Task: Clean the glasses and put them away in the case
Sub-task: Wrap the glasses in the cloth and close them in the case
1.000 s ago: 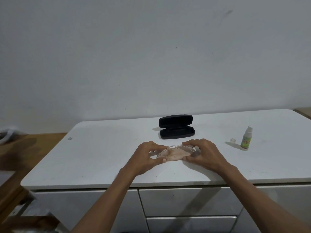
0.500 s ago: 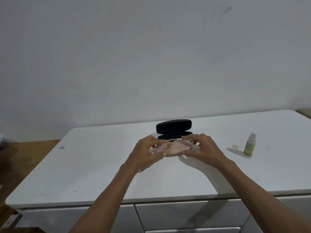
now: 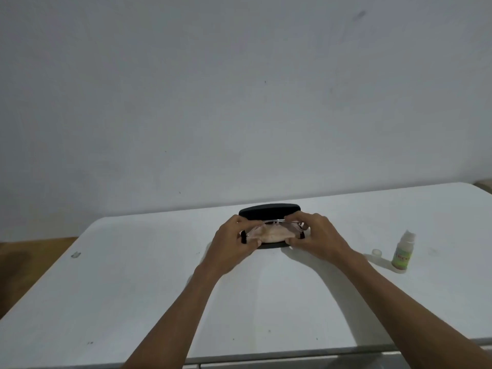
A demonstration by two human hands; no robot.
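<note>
White laminate tabletop (image 3: 133, 302) fills the near view, bare forearms crossing it toward the black oblong hard-shell case (image 3: 269, 212), which lies open with its lid tipped up behind. Just in front of and over the case's tray, the left hand (image 3: 231, 243) and right hand (image 3: 316, 238) each pinch one end of the clear-framed folded glasses (image 3: 269, 230), fingers curled round the ends. A pale cloth seems bundled with them, though blur leaves that unsure. Holding both ends keeps the frame level and lined up lengthwise with the tray, presumably for lowering in. Nothing lies between glasses and tray. Well right of the case stand a small white-and-green spray bottle (image 3: 403, 253) and its loose round cap (image 3: 376, 253); neither obstructs. Far left of the case, a small grey scrap (image 3: 76, 254).
</note>
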